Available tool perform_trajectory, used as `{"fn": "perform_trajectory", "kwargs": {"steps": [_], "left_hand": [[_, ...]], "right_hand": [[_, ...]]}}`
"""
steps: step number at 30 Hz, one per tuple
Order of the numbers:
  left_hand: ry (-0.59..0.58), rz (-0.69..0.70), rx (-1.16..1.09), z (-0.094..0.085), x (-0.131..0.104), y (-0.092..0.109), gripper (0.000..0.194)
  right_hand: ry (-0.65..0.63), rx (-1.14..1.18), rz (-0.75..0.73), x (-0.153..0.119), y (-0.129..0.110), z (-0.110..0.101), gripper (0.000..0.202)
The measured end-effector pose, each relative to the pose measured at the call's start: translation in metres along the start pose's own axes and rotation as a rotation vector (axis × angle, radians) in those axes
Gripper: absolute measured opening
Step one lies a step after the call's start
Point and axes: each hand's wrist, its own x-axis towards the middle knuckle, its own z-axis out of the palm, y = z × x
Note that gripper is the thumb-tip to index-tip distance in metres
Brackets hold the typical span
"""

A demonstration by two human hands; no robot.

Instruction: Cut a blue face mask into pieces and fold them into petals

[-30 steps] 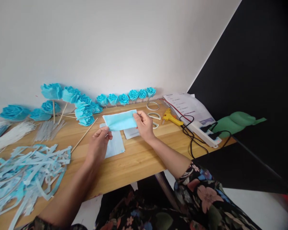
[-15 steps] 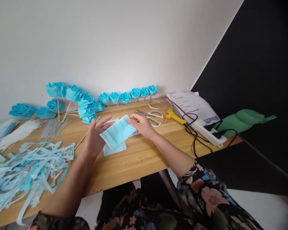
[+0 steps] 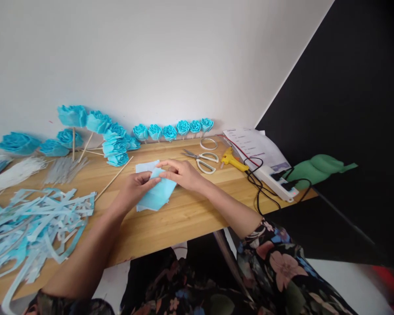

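Observation:
Near the middle of the table, my left hand [image 3: 135,187] and my right hand [image 3: 184,175] meet at the top edge of a light-blue sheet of thin, cloth-like material [image 3: 160,192]. Both pinch it between thumb and fingers, and my right fingers cover part of its upper edge. Pale blue pieces of the same look [image 3: 144,166] lie on the table under it, partly hidden. To the left of these is a thin wooden stick [image 3: 114,177]. Open scissors with white handles [image 3: 205,162] rest just beyond my right hand.
Blue flowers [image 3: 170,132] on sticks line the wall. A heap of blue and white strips [image 3: 42,223] covers the left side. At right are a yellow glue gun [image 3: 233,160], a tape roll [image 3: 209,143], papers [image 3: 256,146], a power strip [image 3: 277,182] with black cords and something green [image 3: 320,168].
My left hand has gone from spread fingers to pinching the sheet's edge. My right hand has moved slightly left and down, and the sheet is now lower, bent between both hands.

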Motion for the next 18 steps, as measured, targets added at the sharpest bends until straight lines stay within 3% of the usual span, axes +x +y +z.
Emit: {"fn": "perform_trajectory", "kwargs": {"steps": [4,7,11,16,18], "left_hand": [[0.267,0.080,-0.136,-0.001,-0.002,-0.001,0.039],[0.392,0.150,-0.200,-0.001,-0.002,-0.001,0.038],[0.413,0.209,-0.278,-0.003,0.003,-0.005,0.035],[0.479,0.243,-0.314,-0.005,0.007,-0.006,0.033],[0.491,0.202,-0.296,-0.005,0.006,-0.004,0.034]], "right_hand": [[-0.059,0.226,0.098,0.006,-0.001,0.005,0.048],[-0.165,0.307,0.182,0.009,0.002,0.015,0.043],[-0.185,0.275,0.296,0.010,0.006,0.028,0.037],[-0.102,0.133,0.243,0.005,0.002,0.037,0.035],[-0.127,0.125,0.239,0.002,-0.001,0.040,0.035]]}}
